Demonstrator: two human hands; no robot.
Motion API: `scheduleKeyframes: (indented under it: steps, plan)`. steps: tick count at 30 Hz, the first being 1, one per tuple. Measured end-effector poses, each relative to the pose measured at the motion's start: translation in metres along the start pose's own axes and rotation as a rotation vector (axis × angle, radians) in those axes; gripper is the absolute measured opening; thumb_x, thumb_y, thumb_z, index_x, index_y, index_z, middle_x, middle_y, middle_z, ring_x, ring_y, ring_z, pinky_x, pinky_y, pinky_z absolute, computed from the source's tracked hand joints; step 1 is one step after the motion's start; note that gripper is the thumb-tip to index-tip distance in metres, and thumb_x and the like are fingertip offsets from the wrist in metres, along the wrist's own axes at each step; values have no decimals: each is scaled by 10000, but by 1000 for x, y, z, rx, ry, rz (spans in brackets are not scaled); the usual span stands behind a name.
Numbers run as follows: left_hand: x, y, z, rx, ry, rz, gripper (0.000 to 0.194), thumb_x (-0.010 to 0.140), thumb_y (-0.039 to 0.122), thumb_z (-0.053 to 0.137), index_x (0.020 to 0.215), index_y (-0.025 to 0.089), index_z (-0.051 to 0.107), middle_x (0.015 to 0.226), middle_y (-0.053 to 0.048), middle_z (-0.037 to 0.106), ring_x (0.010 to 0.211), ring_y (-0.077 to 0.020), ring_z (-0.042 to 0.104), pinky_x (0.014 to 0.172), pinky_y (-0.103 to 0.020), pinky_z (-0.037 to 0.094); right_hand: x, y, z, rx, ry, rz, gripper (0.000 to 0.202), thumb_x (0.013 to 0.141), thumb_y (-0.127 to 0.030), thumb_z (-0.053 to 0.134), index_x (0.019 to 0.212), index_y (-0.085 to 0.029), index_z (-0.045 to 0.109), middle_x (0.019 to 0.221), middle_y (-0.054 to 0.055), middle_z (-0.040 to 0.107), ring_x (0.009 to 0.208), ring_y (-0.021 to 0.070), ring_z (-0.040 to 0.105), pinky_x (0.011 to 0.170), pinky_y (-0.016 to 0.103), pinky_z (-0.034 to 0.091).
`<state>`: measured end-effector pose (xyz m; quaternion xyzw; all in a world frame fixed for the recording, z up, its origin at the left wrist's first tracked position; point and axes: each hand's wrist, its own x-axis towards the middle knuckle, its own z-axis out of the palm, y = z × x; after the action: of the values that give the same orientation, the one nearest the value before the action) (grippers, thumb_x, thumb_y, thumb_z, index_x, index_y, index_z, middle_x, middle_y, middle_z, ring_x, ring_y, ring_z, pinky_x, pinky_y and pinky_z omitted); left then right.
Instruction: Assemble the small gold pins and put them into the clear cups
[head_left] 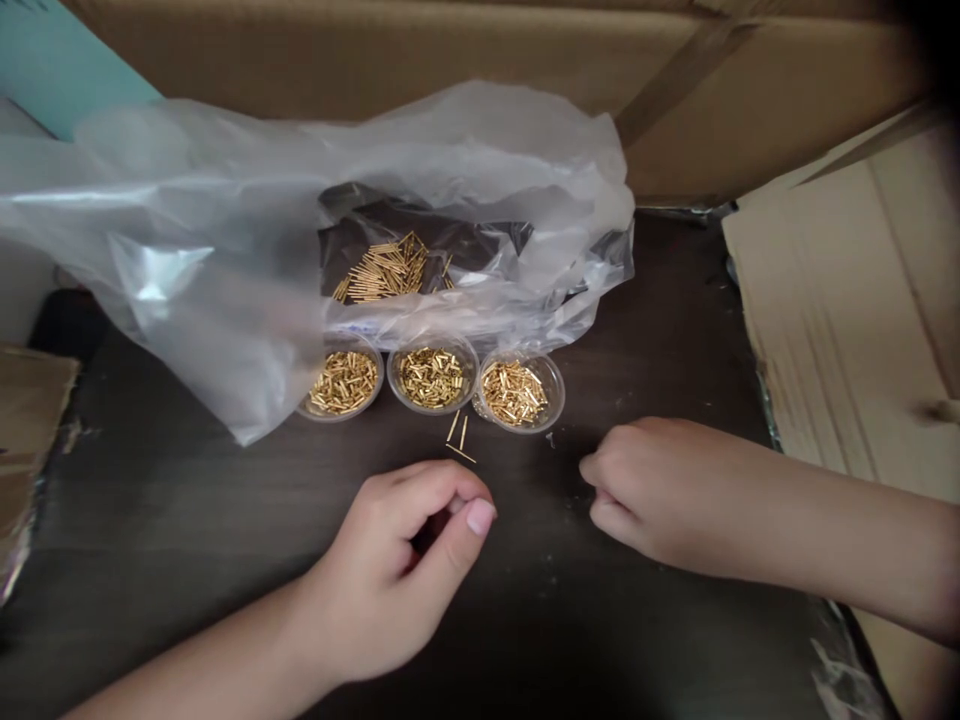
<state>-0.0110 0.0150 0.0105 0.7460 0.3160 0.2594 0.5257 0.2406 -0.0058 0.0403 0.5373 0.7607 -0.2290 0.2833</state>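
Observation:
My left hand (409,565) is closed, thumb and index fingertip pressed together, below a few loose gold pins (463,433) on the dark table. Whatever it may hold is hidden. My right hand (637,490) is curled closed above the table at the right, its fingertips and any contents out of sight. Three round clear cups stand in a row: the left cup (343,384), middle cup (433,380) and right cup (519,392) each contain small gold pieces. Behind them, an open clear plastic bag (480,120) holds longer gold pins (386,270).
Behind the bag stands a large cardboard box (420,60). Cardboard (840,300) lies along the right side, and another cardboard piece (30,420) is at the left edge. The bag's loose plastic drapes partly over the left cup. Tiny scraps dot the dark table (187,530).

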Motion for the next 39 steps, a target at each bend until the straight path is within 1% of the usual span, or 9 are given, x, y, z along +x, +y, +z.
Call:
scheduleKeyframes:
  steps: [5, 14, 19, 22, 25, 29, 32, 36, 39]
  plan:
    - [-3, 0, -3, -90, -31, -8, 206, 1030, 242, 487, 929, 149, 642, 680, 29, 537, 601, -78, 494, 556, -202, 376, -1, 0, 1, 31, -44, 16, 224, 865, -219, 522, 705, -174, 671, 684, 95, 674, 586, 197, 600, 539, 297, 223]
    - [-9, -2, -3, -253, -36, -83, 475, 1063, 517, 344, 1000, 156, 646, 664, 18, 466, 593, -112, 430, 554, -264, 329, -3, -2, 4, 91, -60, 39, 203, 881, -157, 512, 725, -173, 640, 706, 82, 679, 612, 204, 615, 549, 297, 240]
    - [-9, -1, -4, -238, -45, -92, 429, 1062, 482, 366, 990, 160, 640, 659, 21, 467, 594, -109, 436, 550, -261, 335, -5, 3, 12, 103, -3, 7, 204, 883, -138, 496, 716, -181, 605, 673, 64, 652, 586, 196, 594, 553, 299, 239]
    - [-5, -1, -2, -161, -60, -82, 240, 1041, 310, 465, 959, 159, 632, 658, 30, 497, 563, -87, 443, 522, -229, 356, -13, 3, 9, 151, 101, -42, 219, 905, -168, 495, 696, -193, 556, 641, 31, 606, 556, 174, 557, 549, 299, 242]
    - [-2, -2, 2, -64, -17, -70, 101, 975, 187, 559, 985, 165, 657, 719, 15, 569, 603, -86, 521, 529, -202, 417, -24, -8, 3, 336, 278, -190, 283, 981, -213, 442, 700, -198, 480, 629, -17, 550, 529, 122, 508, 526, 278, 261]
    - [-5, -5, 5, -70, -7, 11, 256, 917, 165, 668, 1171, 189, 693, 899, -26, 651, 655, -88, 595, 581, -206, 515, -29, -30, 10, 488, 557, -312, 253, 1028, -178, 394, 811, -198, 523, 698, -31, 568, 578, 104, 519, 558, 267, 325]
    - [-7, -5, 4, -98, 17, 71, 278, 891, 165, 725, 1168, 180, 724, 965, -52, 682, 691, -93, 633, 608, -203, 551, -19, -43, 21, 467, 694, -358, 239, 1025, -142, 394, 872, -198, 569, 736, -23, 600, 609, 121, 542, 597, 287, 350]
    - [-6, -2, 2, -82, 121, 110, 164, 879, 122, 740, 1037, 156, 767, 885, -50, 715, 758, -109, 678, 681, -200, 562, -4, -53, 28, 428, 814, -388, 277, 1025, -129, 386, 822, -190, 565, 703, -14, 577, 590, 141, 520, 597, 304, 351]
    - [-6, 1, 2, -73, 165, 120, 106, 875, 96, 716, 959, 149, 753, 850, -46, 705, 731, -113, 665, 657, -209, 546, -1, -58, 27, 353, 798, -409, 278, 979, -83, 394, 794, -193, 570, 699, -6, 577, 577, 157, 524, 584, 321, 343]
